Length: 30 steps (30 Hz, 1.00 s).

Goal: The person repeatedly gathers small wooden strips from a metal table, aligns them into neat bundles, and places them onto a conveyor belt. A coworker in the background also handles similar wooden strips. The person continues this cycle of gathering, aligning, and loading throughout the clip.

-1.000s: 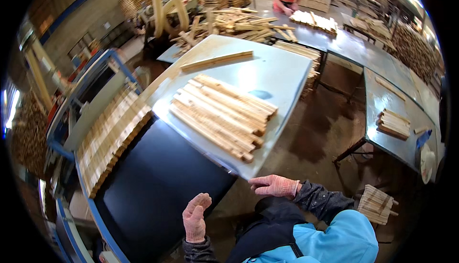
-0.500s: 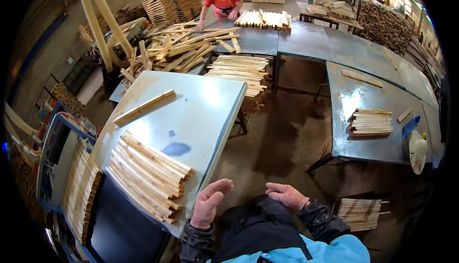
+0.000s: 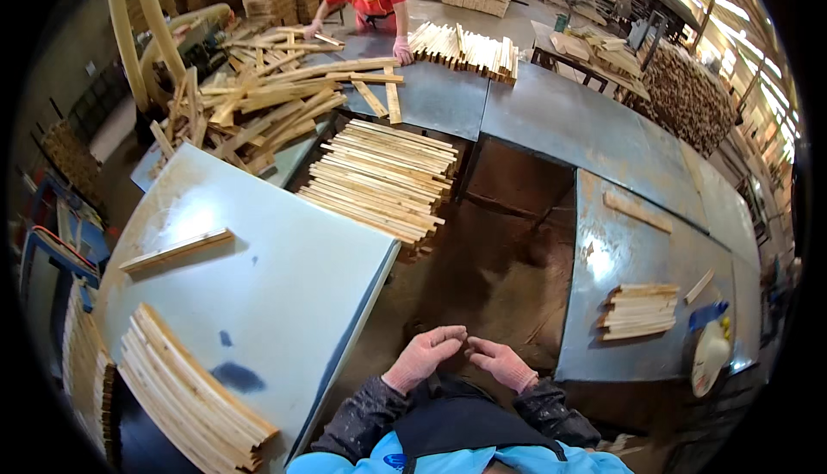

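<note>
Both gloved hands, left hand (image 3: 424,357) and right hand (image 3: 502,362), meet fingertip-to-fingertip holding nothing, slat stack (image 3: 194,392) lying at nine o'clock, likely between handling slats.

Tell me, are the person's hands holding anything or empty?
Empty. The left hand and right hand meet fingertip to fingertip above the lap, fingers curled, with no slat between them.

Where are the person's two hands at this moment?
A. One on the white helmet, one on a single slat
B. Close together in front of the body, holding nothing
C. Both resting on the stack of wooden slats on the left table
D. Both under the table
B: the left hand and the right hand meet with fingertips near each other above the lap, empty, away from the stack of slats on the left table.
</note>
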Motion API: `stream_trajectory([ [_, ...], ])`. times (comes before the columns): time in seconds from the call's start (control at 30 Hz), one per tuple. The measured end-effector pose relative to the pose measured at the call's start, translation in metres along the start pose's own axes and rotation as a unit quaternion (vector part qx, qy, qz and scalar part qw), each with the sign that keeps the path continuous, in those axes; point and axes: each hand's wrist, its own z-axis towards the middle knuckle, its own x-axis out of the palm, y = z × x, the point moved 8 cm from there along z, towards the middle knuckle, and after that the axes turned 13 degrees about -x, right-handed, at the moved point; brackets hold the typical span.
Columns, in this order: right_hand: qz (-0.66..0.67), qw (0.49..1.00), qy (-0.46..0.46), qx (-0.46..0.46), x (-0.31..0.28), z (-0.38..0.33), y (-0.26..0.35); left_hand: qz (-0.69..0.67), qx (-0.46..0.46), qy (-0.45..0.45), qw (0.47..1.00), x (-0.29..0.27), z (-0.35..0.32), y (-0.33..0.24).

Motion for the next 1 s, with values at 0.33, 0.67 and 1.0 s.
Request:
stream_trajectory([
  [0.33, -0.081, 0.994, 0.064, 0.021, -0.127, 0.23, 0.077, 0.058, -0.03, -0.256, 0.965, -0.101, 0.174, -0.068],
  [0.67, -0.22, 0.963, 0.158, 0.01, -0.218, 0.539, 0.066, -0.179, -0.066, -0.522, 0.831, -0.23, 0.255, -0.014],
  [1.0, -0.461, 0.863, 0.157, -0.133, -0.263, 0.802, 0.055, -0.282, -0.065, -0.74, 0.607, -0.28, 0.304, -0.066],
])
